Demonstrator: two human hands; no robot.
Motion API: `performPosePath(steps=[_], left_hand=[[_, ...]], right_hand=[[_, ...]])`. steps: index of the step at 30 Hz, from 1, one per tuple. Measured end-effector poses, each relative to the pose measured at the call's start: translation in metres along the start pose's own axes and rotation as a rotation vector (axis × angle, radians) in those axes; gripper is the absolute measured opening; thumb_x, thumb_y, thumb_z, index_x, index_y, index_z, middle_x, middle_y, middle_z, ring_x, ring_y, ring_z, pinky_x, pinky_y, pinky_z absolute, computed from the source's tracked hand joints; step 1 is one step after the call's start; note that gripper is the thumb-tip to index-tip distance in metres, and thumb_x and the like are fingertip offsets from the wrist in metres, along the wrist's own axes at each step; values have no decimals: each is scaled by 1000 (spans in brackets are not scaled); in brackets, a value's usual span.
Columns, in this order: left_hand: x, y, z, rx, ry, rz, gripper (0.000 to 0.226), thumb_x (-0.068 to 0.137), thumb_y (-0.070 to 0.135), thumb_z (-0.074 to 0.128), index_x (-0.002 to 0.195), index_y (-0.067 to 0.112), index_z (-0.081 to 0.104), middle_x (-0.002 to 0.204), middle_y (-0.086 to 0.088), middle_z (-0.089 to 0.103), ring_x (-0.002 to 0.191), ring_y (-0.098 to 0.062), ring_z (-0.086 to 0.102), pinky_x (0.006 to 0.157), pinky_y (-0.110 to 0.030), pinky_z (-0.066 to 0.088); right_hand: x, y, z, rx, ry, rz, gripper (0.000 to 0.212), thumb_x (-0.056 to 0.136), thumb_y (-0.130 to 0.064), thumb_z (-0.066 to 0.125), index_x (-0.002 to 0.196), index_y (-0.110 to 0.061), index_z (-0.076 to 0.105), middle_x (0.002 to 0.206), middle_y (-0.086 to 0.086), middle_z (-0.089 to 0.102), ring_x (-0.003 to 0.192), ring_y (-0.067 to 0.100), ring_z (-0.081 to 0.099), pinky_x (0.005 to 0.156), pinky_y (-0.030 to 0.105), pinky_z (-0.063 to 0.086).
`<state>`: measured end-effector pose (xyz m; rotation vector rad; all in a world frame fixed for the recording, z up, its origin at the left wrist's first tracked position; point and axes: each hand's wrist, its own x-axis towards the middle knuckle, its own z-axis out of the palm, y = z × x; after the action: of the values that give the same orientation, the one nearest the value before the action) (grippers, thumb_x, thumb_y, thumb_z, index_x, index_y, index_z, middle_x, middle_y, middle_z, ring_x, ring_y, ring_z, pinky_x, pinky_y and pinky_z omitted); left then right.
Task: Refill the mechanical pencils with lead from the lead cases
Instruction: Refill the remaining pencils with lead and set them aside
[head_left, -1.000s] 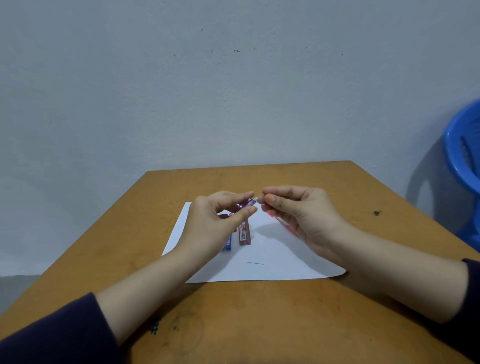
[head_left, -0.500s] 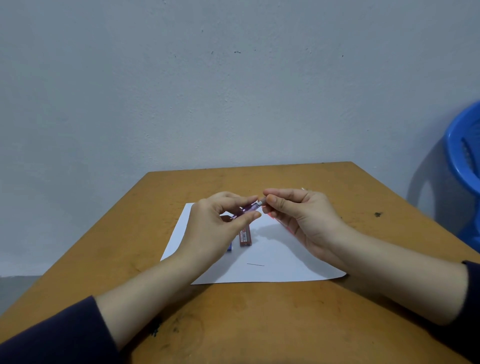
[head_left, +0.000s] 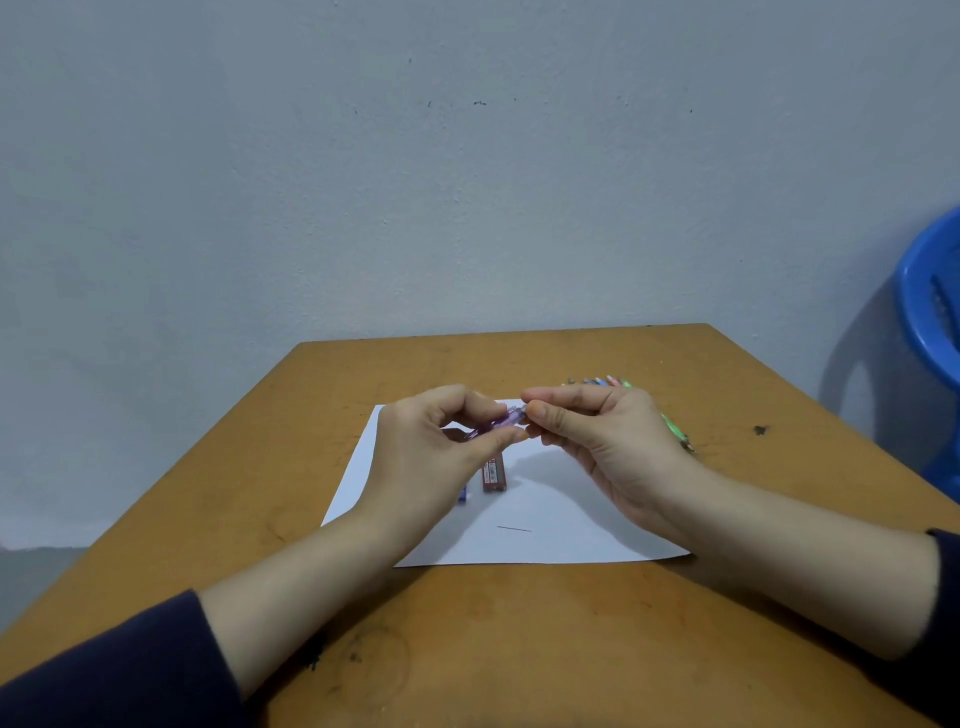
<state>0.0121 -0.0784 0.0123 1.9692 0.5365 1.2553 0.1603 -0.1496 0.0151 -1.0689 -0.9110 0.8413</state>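
Observation:
My left hand grips a purple mechanical pencil between thumb and fingers above the white paper sheet. My right hand pinches the pencil's back end with thumb and forefinger; what sits between those fingertips is too small to tell. A red lead case lies on the sheet under my left hand, and a blue lead case peeks out beside it. One loose lead rests on the paper near me. Several coloured pencils lie behind my right hand, a green one showing past the wrist.
The wooden table runs to a grey wall at the back. A blue plastic chair stands off the table's right side. A dark mark sits on the table at right.
My right hand shifted slightly left and closed on the pencil's end; the coloured pencils behind it came into sight. My left hand tilted the purple pencil a little.

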Motion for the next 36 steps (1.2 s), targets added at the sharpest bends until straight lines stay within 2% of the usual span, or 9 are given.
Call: performPosePath(steps=[5, 10, 14, 17, 21, 24, 27, 31, 36], left_hand=[[-1, 4, 2, 46, 2, 41, 25, 72, 4, 81, 81, 26, 72, 83, 9, 72, 81, -5, 67, 68, -23, 56], [0, 6, 1, 94, -31, -109, 37, 79, 5, 75, 93, 39, 70, 85, 19, 72, 77, -4, 68, 70, -23, 57], [2, 9, 1, 16, -104, -295, 21, 82, 5, 72, 100, 15, 75, 71, 2, 74, 64, -9, 70, 65, -21, 57], [-1, 15, 4, -129, -179, -446, 17, 83, 0, 69, 99, 1, 73, 65, -7, 71, 55, -16, 67, 51, -20, 52], [-6, 18, 9, -322, -261, -646, 12, 82, -1, 69, 94, -3, 69, 77, -15, 71, 58, -22, 67, 50, -25, 54], [-8, 20, 14, -393, -316, -761, 10, 84, 5, 68, 89, -4, 69, 76, -15, 71, 58, -22, 68, 52, -25, 55], [-6, 23, 15, -478, -374, -940, 31, 91, 25, 61, 96, -5, 66, 79, -19, 71, 63, -25, 71, 55, -28, 58], [0, 25, 10, -628, -510, -1106, 59, 87, 47, 50, 97, -8, 66, 88, -27, 70, 71, -34, 71, 62, -35, 61], [-2, 22, 9, -659, -693, -1121, 78, 77, 59, 46, 105, -11, 64, 99, -32, 67, 83, -40, 70, 72, -41, 59]], right_hand=[[1, -1, 0, 16, -31, 29, 16, 72, -4, 69, 88, -2, 71, 78, 7, 71, 70, 13, 63, 66, 17, 51], [10, -17, -6, 203, 47, 59, 9, 90, -2, 55, 91, -4, 64, 81, 13, 68, 69, 15, 64, 70, 21, 53], [19, -28, -14, 306, 60, 106, 12, 98, -13, 46, 96, -11, 58, 88, 14, 71, 78, 20, 70, 81, 36, 54], [20, -27, -16, 379, 8, 220, 16, 101, -23, 41, 104, -21, 56, 90, 13, 71, 82, 25, 70, 87, 46, 50], [22, -17, -14, 564, -64, 359, 22, 101, -31, 39, 105, -20, 57, 72, 8, 59, 66, 22, 62, 79, 44, 53], [22, -15, -12, 667, -75, 403, 38, 100, -39, 33, 90, -10, 54, 62, 3, 41, 54, 17, 41, 72, 32, 40], [22, -16, -13, 704, -74, 404, 52, 97, -50, 29, 67, -12, 45, 56, 1, 29, 50, 15, 27, 58, 26, 30], [21, -21, -18, 715, -23, 419, 48, 92, -48, 35, 55, -17, 31, 49, -3, 20, 41, 14, 19, 43, 22, 21], [19, -23, -23, 684, 84, 417, 51, 87, -46, 38, 47, -20, 22, 40, -4, 14, 32, 13, 13, 44, 20, 6]])
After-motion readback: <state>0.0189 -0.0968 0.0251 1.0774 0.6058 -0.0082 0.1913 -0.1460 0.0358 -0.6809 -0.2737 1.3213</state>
